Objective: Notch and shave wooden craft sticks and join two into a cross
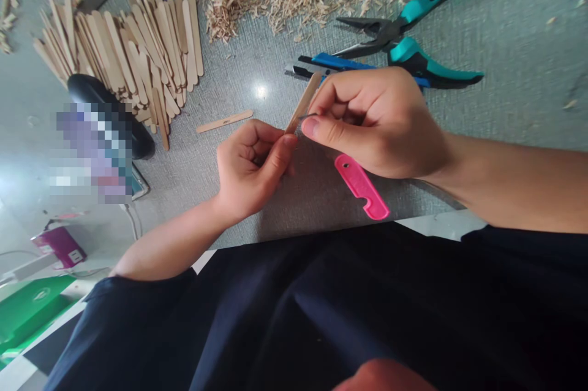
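Left hand [250,167]: closed in a loose fist with the palm side towards the camera and the fingers curled in.
Left thumb [279,157]: stretched up and to the right, its tip pressed in a pinch against the forefinger side.
Left forearm [169,244]: bare, rising from the lower left towards the middle, with the wrist straight.
Right hand [379,121]: back turned up and knuckles raised, the fingers folded under into a tight pinch.
Right thumb [335,132]: lying flat and pointing left, nail showing.
Right forearm [514,176]: bare, coming in from the right edge, nearly level.
Hands together: the thumb tips are just beside each other, and the right hand sits slightly higher in the view.
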A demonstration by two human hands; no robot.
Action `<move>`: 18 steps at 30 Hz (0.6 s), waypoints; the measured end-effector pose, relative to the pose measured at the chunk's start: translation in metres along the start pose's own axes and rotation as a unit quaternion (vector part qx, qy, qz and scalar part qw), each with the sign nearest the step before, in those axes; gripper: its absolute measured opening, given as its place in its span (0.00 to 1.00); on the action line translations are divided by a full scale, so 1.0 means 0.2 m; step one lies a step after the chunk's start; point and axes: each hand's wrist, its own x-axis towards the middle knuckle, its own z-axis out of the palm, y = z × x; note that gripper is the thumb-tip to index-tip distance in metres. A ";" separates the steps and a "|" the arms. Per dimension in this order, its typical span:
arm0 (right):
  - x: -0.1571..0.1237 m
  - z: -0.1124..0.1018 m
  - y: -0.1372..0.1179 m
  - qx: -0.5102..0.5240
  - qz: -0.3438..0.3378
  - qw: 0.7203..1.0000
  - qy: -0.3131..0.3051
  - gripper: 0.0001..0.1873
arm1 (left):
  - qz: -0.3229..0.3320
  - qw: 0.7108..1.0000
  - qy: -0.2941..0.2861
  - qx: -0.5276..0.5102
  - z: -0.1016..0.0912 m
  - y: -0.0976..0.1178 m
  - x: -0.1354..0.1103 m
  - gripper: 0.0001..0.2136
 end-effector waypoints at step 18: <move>-0.01 0.00 0.02 -0.033 -0.070 0.997 -0.011 0.23 | 0.145 0.984 0.096 0.051 0.00 -0.05 0.01 0.15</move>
